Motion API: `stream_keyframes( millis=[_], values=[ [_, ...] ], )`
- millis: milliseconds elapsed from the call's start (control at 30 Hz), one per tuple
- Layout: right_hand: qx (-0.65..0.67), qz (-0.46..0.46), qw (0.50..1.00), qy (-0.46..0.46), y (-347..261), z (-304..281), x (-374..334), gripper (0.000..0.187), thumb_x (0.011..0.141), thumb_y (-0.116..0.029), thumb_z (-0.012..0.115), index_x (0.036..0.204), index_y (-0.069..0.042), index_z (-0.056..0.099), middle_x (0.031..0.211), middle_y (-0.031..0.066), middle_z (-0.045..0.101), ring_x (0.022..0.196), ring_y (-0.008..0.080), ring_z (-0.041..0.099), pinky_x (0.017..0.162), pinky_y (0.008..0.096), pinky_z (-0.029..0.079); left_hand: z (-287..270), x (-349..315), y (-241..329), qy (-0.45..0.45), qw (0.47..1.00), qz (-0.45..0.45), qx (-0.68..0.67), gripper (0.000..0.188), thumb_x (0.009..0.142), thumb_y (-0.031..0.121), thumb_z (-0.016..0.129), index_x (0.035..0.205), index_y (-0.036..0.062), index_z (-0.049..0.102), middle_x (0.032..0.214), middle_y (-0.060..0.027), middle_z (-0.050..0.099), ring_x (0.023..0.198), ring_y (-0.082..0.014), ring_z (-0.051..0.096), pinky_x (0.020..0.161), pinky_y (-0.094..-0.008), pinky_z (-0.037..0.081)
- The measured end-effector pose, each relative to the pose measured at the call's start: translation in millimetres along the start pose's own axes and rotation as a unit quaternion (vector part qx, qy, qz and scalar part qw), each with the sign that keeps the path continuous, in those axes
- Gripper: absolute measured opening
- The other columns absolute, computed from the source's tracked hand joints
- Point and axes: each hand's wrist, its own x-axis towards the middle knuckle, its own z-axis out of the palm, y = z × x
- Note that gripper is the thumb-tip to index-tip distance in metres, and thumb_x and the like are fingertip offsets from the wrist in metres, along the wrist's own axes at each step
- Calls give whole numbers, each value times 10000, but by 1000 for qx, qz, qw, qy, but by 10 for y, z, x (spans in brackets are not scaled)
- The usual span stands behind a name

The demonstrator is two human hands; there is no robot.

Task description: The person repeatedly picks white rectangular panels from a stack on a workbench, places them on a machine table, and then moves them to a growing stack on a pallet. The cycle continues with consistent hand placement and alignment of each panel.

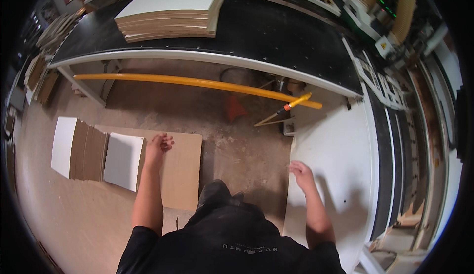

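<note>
My left hand [160, 146] hangs above a brown board [182, 170] on the floor, its fingers loosely bent and apart, holding nothing visible. Close to its left, a white-faced panel [123, 160] leans against a row of upright brown-edged panels [88, 150], which ends in another white face at the far left. My right hand [302, 175] is beside the white side panel [335, 160] of the machine, fingers fairly straight and nothing in them. Whether it touches that panel I cannot tell. Across from me, a stack of white-topped panels [170, 7] lies on the black worktable [276, 32].
A yellow bar [197, 81] runs along below the table's front edge, with a yellow-and-orange tool [291, 105] at its right end. A machine head with thick hoses [405, 12] stands at the far right. More boards [44, 76] are piled at the far left.
</note>
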Motion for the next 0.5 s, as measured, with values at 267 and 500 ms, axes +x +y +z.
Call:
stream_keyframes(
  millis=[267,500],
  values=[
    [-18,-219,965,-143,-2277,797,1509,366,963,-50,543,1322,22,554,1223,147,657,1124,206,635,987,308,482,-344,853,571,147,983,106,-10,224,983,215,517,1054,21,606,949,-90,694,816,-169,663,767,-316,511],
    [-264,-268,844,-382,-2510,1802,1854,413,879,-125,633,1278,-24,599,1220,172,662,1129,310,639,995,376,484,-492,368,-895,195,943,-142,-231,194,951,173,487,776,91,498,662,6,481,586,-123,491,544,-276,416]
  ],
)
